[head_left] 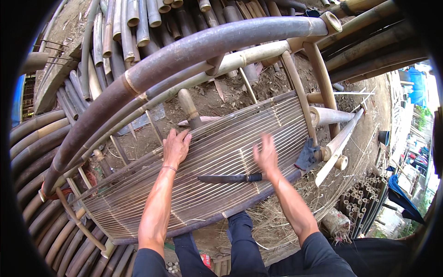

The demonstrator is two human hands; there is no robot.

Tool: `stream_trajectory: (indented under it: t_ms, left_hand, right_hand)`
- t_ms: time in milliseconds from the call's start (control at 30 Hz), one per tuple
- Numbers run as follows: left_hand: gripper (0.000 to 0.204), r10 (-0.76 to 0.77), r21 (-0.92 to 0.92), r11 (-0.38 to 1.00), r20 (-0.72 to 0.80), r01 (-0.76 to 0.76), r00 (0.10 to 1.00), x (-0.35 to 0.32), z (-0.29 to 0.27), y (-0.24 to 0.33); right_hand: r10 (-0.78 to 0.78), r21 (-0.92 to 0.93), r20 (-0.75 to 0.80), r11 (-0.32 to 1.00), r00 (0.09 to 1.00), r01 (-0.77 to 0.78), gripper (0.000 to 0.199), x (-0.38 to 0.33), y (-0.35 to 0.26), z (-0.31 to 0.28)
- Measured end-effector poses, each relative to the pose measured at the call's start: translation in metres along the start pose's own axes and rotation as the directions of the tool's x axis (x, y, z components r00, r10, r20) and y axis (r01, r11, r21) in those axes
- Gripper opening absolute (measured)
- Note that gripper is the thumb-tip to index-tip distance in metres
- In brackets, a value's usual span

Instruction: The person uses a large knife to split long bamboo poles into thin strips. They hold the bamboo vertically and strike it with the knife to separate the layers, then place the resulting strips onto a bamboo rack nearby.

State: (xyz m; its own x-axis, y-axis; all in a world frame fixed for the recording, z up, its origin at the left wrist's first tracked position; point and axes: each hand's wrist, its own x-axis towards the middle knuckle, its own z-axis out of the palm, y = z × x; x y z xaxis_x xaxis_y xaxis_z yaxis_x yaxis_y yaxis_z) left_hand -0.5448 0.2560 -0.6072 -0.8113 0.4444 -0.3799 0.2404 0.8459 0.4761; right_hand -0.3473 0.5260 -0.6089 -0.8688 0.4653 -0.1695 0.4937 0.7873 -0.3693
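A bamboo bench frame with a seat of thin dark slats (217, 152) stretches across the view. My left hand (176, 147) presses flat on the slats near the seat's far edge, fingers spread. My right hand (266, 153) hovers open over the slats, blurred, just above a dark knife (229, 178) that lies on the seat with its handle toward the right. A grey glove (306, 157) lies at the seat's right end. The thick curved backrest pole (184, 51) arches above the seat.
Many bamboo poles (124, 23) are stacked at the back and left. Cut bamboo tubes (362, 201) stand bundled at the lower right beside dry straw. Bare earth lies under the bench. Blue tarp (417, 85) and buildings sit far right.
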Motion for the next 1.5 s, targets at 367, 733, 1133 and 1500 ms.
stream_trajectory:
  t_ms: [367,733,1133,1500]
  left_hand:
    - [0.026,0.048,-0.095,0.993,-0.217,-0.07,0.975,-0.001,0.058,-0.023]
    - [0.058,-0.055,-0.414,0.907,-0.296,-0.076,0.954,-0.025,0.016,-0.066]
    - [0.069,-0.61,-0.03,0.672,-0.589,0.74,0.53,-0.232,-0.104,-0.411]
    - [0.075,-0.93,-0.8,-0.364,0.287,-0.477,0.228,-0.244,-0.194,-0.477]
  right_hand:
    - [0.008,0.015,-0.108,1.0,0.994,-0.006,0.013,0.037,0.076,0.016]
    - [0.468,-0.436,0.335,0.846,0.817,-0.306,0.082,-0.16,0.004,-0.058]
    - [-0.603,-0.028,0.434,0.733,0.669,0.68,0.027,0.002,-0.355,0.185]
    - [-0.58,0.2,0.431,0.809,0.692,0.553,0.025,-0.014,-0.373,0.116]
